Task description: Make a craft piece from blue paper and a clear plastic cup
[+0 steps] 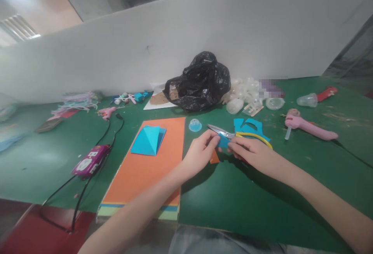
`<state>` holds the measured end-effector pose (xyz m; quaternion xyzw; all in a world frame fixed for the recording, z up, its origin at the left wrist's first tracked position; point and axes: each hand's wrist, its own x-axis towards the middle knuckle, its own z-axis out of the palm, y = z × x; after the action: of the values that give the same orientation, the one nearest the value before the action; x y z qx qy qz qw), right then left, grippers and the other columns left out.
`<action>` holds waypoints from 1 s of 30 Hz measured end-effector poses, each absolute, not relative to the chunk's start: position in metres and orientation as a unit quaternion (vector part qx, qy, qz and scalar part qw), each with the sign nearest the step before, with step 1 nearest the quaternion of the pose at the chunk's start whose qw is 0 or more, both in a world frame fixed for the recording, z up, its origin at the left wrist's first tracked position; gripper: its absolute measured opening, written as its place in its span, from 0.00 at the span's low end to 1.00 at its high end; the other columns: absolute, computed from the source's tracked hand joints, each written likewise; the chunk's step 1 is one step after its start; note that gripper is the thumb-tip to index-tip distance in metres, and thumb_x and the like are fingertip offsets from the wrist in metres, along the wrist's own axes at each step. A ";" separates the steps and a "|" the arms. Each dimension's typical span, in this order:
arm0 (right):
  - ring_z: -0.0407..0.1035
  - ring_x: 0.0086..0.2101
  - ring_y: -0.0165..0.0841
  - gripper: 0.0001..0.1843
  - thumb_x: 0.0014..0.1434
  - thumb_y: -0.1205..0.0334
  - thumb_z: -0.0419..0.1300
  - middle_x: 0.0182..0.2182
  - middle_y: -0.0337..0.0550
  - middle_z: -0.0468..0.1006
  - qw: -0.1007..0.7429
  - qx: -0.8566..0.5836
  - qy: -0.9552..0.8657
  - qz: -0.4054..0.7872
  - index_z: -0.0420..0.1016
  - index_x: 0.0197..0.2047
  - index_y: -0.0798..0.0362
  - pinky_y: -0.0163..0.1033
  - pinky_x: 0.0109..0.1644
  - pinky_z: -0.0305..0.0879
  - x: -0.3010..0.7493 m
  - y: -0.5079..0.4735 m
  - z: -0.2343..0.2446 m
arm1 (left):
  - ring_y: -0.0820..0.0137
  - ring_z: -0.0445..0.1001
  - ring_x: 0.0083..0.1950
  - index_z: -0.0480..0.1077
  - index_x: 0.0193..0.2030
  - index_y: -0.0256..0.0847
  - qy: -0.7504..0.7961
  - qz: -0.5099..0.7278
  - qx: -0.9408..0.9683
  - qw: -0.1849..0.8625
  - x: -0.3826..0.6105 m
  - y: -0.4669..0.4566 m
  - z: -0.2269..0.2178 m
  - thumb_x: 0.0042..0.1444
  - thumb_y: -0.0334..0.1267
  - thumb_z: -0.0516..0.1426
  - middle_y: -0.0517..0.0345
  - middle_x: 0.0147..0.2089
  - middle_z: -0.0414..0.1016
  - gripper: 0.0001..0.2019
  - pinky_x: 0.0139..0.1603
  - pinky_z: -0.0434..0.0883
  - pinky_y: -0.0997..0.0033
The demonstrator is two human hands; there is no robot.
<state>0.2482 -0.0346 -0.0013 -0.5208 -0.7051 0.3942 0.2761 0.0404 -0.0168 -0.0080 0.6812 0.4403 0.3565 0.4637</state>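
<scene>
While a blue piece [223, 141] is pinched in the fingers of the left hand [199, 153], scissors [221, 131] are gripped by the closed right hand [252, 152], with the blades laid over the piece's top edge. Both are held over the green surface [233, 207], just right of an orange sheet [163, 168] on which a folded blue shape [148, 140] is laid.

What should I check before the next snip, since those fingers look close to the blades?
1. Left hand pinching the blue piece: ok.
2. Right hand holding the scissors by the yellow handles: ok.
3. Left fingertips out of the blades' path: cannot tell; they sit right beside the blades.
4. Blades open on the piece: cannot tell, too blurred.
5. Blue offcuts out of the cut: ok, they lie behind the scissors.
6. Pink glue gun away from both hands: ok, off to the right.
</scene>
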 end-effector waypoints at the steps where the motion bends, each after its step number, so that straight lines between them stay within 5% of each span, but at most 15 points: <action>1: 0.65 0.25 0.36 0.23 0.68 0.40 0.53 0.23 0.37 0.71 0.277 -0.518 -0.706 0.395 0.69 0.28 0.45 0.43 0.33 0.60 0.249 -0.035 -0.002 | 0.70 0.73 0.37 0.70 0.39 0.43 0.445 0.357 0.686 0.452 0.040 -0.017 -0.007 0.71 0.49 0.52 0.62 0.34 0.75 0.14 0.43 0.69 0.71; 11: 0.68 0.28 0.38 0.24 0.70 0.40 0.52 0.25 0.38 0.74 0.274 -0.509 -0.713 0.397 0.72 0.29 0.45 0.43 0.36 0.64 0.250 -0.034 -0.006 | 0.70 0.68 0.38 0.73 0.45 0.43 0.432 0.364 0.693 0.448 0.041 -0.016 -0.005 0.69 0.47 0.53 0.60 0.39 0.74 0.12 0.40 0.67 0.71; 30: 0.70 0.31 0.37 0.23 0.66 0.41 0.54 0.28 0.39 0.75 0.229 -0.500 -0.730 0.406 0.74 0.28 0.47 0.42 0.35 0.64 0.246 -0.037 -0.002 | 0.71 0.62 0.37 0.62 0.34 0.42 0.426 0.335 0.708 0.453 0.039 -0.020 0.000 0.70 0.47 0.50 0.64 0.33 0.63 0.14 0.40 0.63 0.72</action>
<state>0.2458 -0.0369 -0.0023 -0.4997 -0.7298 0.4064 0.2291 0.0387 -0.0197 0.0004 0.7081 0.4260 0.3353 0.4525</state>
